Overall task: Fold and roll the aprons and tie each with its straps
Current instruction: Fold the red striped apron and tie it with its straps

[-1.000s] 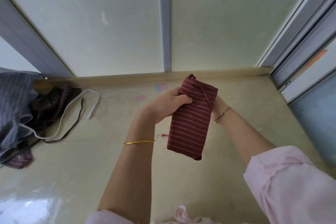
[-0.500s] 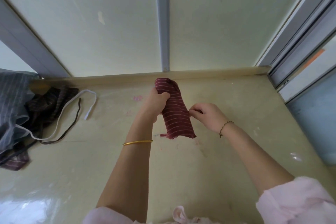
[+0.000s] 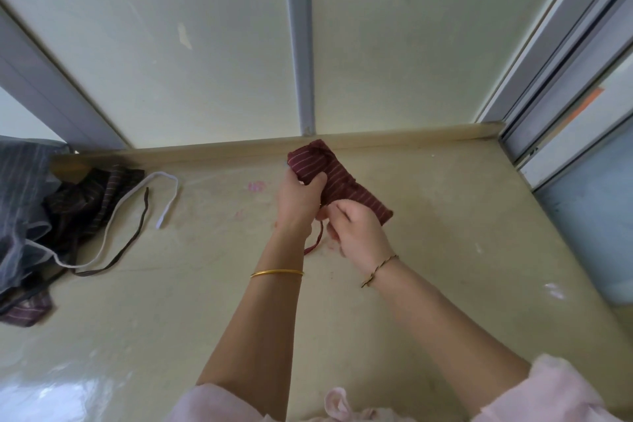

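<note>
Between both hands [image 3: 299, 202] lies the rolled apron [image 3: 339, 181].

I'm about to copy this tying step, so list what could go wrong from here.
1. The left hand grips only the far end of the rolled red apron; the near end may loosen while the right hand works the strap.
2. Only one short strap end shows, hanging free; it could slip out before a knot holds.
3. The loose cords trailing from the apron pile on the counter could get snagged.
</note>
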`<state>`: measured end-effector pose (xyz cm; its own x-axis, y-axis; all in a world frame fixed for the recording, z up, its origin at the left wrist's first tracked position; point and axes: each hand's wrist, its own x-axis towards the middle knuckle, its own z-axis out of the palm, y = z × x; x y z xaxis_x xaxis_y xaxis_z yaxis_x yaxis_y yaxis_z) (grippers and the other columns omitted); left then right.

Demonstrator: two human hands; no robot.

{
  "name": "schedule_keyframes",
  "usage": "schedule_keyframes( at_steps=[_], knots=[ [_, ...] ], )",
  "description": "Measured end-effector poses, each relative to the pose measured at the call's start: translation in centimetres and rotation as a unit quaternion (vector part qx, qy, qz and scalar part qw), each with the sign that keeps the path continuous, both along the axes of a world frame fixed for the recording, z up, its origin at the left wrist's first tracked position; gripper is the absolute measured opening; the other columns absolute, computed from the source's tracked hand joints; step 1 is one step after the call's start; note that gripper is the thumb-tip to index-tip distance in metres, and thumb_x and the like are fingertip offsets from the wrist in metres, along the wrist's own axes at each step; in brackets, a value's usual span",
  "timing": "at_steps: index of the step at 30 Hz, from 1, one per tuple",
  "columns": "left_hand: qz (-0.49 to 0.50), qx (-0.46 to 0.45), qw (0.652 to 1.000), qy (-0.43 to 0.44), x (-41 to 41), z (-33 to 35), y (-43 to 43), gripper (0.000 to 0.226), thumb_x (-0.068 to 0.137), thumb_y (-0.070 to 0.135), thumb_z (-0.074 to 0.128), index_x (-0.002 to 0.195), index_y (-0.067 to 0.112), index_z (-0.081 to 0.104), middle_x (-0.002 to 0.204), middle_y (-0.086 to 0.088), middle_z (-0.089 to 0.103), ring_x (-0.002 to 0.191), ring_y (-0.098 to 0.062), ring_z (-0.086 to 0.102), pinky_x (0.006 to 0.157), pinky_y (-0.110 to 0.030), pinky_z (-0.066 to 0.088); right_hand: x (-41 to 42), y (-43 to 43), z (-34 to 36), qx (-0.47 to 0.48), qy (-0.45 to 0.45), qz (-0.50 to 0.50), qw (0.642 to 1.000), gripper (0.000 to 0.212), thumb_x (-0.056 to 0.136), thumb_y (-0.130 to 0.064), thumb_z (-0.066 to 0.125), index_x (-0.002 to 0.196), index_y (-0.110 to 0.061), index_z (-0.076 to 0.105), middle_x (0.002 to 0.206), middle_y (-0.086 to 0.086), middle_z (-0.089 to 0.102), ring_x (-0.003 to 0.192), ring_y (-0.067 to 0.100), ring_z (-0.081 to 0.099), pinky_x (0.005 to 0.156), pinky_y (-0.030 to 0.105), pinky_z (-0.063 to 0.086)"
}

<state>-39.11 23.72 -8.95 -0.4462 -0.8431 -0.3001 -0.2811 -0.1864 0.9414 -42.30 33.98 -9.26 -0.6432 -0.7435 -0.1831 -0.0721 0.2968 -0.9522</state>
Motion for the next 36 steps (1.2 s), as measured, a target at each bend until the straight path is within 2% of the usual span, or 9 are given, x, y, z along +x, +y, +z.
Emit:
schedule_keyframes(
  at_steps=[5, 8, 13, 20, 23, 27, 30, 32, 36],
  knots=[
    [-0.006, 0.250, 0.955, 0.158, 0.9, 0.7, -0.7, 0.006, 0.094, 0.013, 0.056, 0.099, 0.009, 0.056, 0.076, -0.006, 0.056, 0.057, -0.017, 0.056, 0.044, -0.025, 0.048, 1.0, 0.6, -1.9, -0.077, -0.259, 0.002, 0.963, 0.026, 0.101, -0.018, 0.041, 0.081, -0.010, 0.056, 0.059, 0.002, 0.037, 0.038, 0.002, 0.031, 0.038, 0.015, 0.024],
    [-0.060, 0.317, 0.930, 0.177, 1.3, 1.1, -0.8, 0.020, 0.095, 0.014, 0.055, 0.109, 0.000, 0.055, 0.081, -0.010, 0.060, 0.061, -0.017, 0.059, 0.049, -0.025, 0.052, -0.7, 0.9, -2.6, -0.106, -0.398, 0.023, 0.911, 0.018, 0.096, -0.019, 0.047, 0.081, -0.010, 0.053, 0.058, -0.001, 0.041, 0.039, 0.003, 0.031, 0.040, 0.015, 0.028],
    [-0.132, 0.326, 0.924, 0.150, 1.5, 1.2, -1.6, 0.025, 0.092, 0.018, 0.057, 0.113, 0.006, 0.057, 0.090, -0.006, 0.062, 0.078, -0.016, 0.059, 0.069, -0.025, 0.052, -4.2, 1.6, -2.6, -0.082, -0.500, 0.046, 0.861, 0.003, 0.085, -0.010, 0.047, 0.083, -0.010, 0.049, 0.061, -0.001, 0.051, 0.042, 0.006, 0.042, 0.043, 0.018, 0.037],
    [-0.187, 0.337, 0.909, 0.156, 1.5, 1.1, -2.0, 0.040, 0.073, 0.025, 0.066, 0.109, 0.009, 0.058, 0.093, -0.005, 0.061, 0.084, -0.017, 0.056, 0.083, -0.027, 0.043, -6.1, 2.7, -1.9, -0.128, -0.531, 0.006, 0.838, 0.020, 0.071, -0.019, 0.071, 0.087, -0.007, 0.068, 0.077, 0.009, 0.070, 0.062, 0.020, 0.067, 0.051, 0.027, 0.054],
    [-0.196, 0.350, 0.899, 0.176, 1.8, 0.6, -2.0, 0.032, 0.077, 0.025, 0.063, 0.105, 0.010, 0.059, 0.091, -0.004, 0.062, 0.082, -0.016, 0.058, 0.083, -0.027, 0.045, -6.3, 2.7, -0.6, -0.148, -0.531, 0.007, 0.834, 0.054, 0.045, -0.017, 0.093, 0.094, -0.005, 0.073, 0.079, 0.013, 0.072, 0.065, 0.026, 0.070, 0.051, 0.034, 0.057],
    [-0.211, 0.345, 0.897, 0.180, 2.3, 0.1, -2.0, 0.030, 0.080, 0.027, 0.059, 0.106, 0.011, 0.059, 0.092, -0.003, 0.062, 0.081, -0.015, 0.058, 0.077, -0.025, 0.048, -6.7, 2.4, 1.2, -0.095, -0.512, -0.005, 0.853, 0.025, 0.081, -0.020, 0.060, 0.099, -0.002, 0.064, 0.076, 0.014, 0.072, 0.063, 0.027, 0.071, 0.052, 0.038, 0.058],
    [-0.203, 0.337, 0.903, 0.172, 2.4, -0.4, -2.0, 0.031, 0.081, 0.028, 0.059, 0.107, 0.011, 0.058, 0.092, -0.004, 0.062, 0.082, -0.016, 0.057, 0.080, -0.027, 0.046, -7.2, 1.9, 0.9, -0.071, -0.511, -0.010, 0.856, 0.039, 0.099, -0.030, 0.030, 0.093, -0.004, 0.059, 0.075, 0.015, 0.072, 0.061, 0.027, 0.071, 0.049, 0.042, 0.057],
    [-0.192, 0.335, 0.907, 0.167, 2.5, -0.8, -2.0, 0.029, 0.082, 0.027, 0.060, 0.105, 0.010, 0.058, 0.092, -0.005, 0.061, 0.083, -0.017, 0.056, 0.082, -0.028, 0.045, -6.9, 1.8, 1.2, -0.055, -0.510, -0.006, 0.858, 0.045, 0.099, -0.037, 0.030, 0.093, -0.003, 0.059, 0.074, 0.016, 0.072, 0.059, 0.028, 0.070, 0.045, 0.042, 0.056],
    [-0.205, 0.261, 0.941, 0.059, 2.6, -0.5, -1.9, 0.028, 0.094, 0.030, 0.053, 0.109, 0.008, 0.057, 0.088, -0.005, 0.060, 0.075, -0.015, 0.055, 0.071, -0.027, 0.045, -7.0, 1.8, 0.7, -0.040, -0.508, 0.056, 0.858, 0.068, 0.069, -0.057, 0.067, 0.109, -0.003, 0.061, 0.098, 0.018, 0.070, 0.084, 0.031, 0.070, 0.076, 0.046, 0.057]
  ],
)
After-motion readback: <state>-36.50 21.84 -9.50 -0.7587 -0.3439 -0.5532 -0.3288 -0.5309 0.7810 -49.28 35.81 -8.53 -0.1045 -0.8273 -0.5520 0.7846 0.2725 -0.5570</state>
